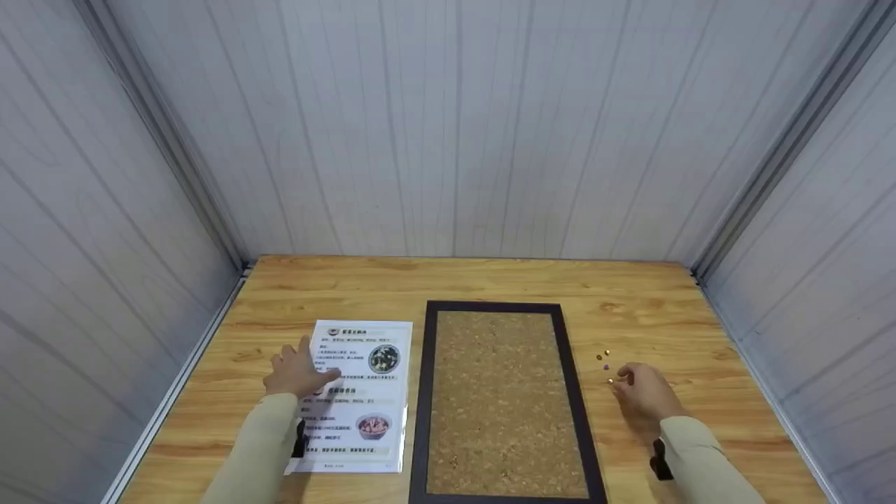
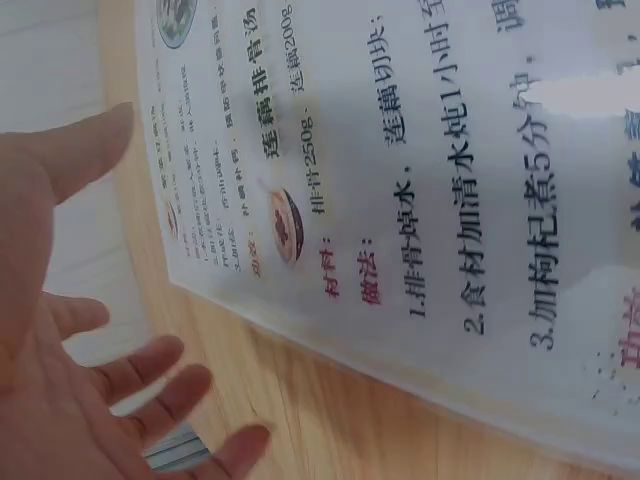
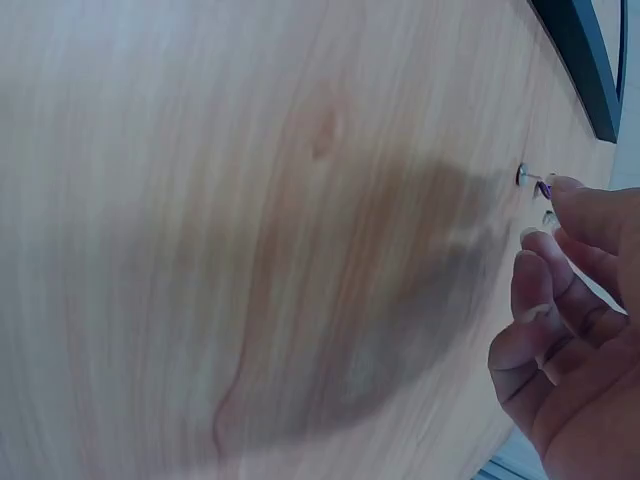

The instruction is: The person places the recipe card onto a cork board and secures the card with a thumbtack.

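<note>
A printed sheet (image 1: 360, 420) with recipe text and food pictures lies on the left of the table. My left hand (image 1: 297, 372) hovers at its left edge, fingers spread and holding nothing; the left wrist view shows the hand (image 2: 70, 330) beside the glossy sheet (image 2: 400, 240). To the right of a dark-framed cork board (image 1: 504, 406), my right hand (image 1: 647, 392) reaches down to several small tacks, including a purple one (image 1: 606, 367). In the right wrist view, its bent fingers (image 3: 570, 290) are close to a tack (image 3: 521, 175), with a small gap between them.
The cork board's dark frame (image 1: 578, 392) stands between the sheet and the tacks. Pale panel walls (image 1: 455, 140) enclose the wooden table (image 1: 336, 280) at the back and on both sides.
</note>
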Motion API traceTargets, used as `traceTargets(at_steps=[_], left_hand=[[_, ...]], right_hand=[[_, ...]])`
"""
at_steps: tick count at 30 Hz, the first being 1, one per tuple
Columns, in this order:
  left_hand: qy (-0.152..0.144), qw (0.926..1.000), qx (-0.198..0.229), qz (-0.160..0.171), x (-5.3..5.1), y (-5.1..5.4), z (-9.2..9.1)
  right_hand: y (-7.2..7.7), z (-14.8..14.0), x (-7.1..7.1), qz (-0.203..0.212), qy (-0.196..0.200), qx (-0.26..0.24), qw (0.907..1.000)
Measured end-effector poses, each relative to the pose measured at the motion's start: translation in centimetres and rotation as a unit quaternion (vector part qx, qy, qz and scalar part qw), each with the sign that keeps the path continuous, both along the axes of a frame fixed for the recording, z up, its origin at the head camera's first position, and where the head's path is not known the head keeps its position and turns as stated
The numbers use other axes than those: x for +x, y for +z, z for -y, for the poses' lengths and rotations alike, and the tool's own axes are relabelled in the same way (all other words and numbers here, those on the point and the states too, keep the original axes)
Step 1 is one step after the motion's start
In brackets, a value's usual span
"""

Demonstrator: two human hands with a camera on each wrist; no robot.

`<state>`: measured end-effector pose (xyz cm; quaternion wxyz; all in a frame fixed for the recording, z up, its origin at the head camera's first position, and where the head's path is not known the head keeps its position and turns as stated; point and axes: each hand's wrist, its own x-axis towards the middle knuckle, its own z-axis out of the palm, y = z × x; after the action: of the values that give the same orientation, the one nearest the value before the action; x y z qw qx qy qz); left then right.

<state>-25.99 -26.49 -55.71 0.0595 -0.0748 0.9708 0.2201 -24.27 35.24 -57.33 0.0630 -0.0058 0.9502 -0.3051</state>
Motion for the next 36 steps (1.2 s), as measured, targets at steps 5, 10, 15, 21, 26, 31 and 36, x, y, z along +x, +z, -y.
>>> traceTargets(at_steps=[5, 10, 15, 21, 26, 31, 36], left_hand=[[0.042, 0.998, 0.0, 0.047, 0.4, -1.0, 0.2], [0.078, 0.9948, 0.008, 0.065, 0.9, -1.2, 0.1], [0.1, 0.9929, 0.022, 0.062, 1.3, -1.6, 0.0], [0.1, 0.993, 0.042, 0.047, 1.3, -1.9, -0.1], [0.104, 0.9918, 0.07, 0.027, 1.0, -2.2, 0.0], [0.104, 0.9862, 0.129, 0.008, 0.9, -1.9, 0.3], [0.09, 0.9753, 0.2, 0.024, 0.6, -1.0, 1.2]], right_hand=[[-0.6, 0.8, -0.1, 0.012, -0.02, -0.006, 0.9997], [-1.1, 1.5, 0.0, 0.011, -0.042, -0.01, 0.999], [-1.5, 1.6, 0.0, 0.011, -0.05, -0.006, 0.9987], [-1.9, 1.6, -0.1, 0.005, -0.059, -0.004, 0.9982], [-1.9, 1.6, 0.0, 0.004, -0.065, -0.006, 0.9979], [-1.7, 1.4, -0.1, -0.004, -0.061, -0.019, 0.998], [-1.5, 0.8, -0.3, -0.012, -0.072, -0.05, 0.9961]])
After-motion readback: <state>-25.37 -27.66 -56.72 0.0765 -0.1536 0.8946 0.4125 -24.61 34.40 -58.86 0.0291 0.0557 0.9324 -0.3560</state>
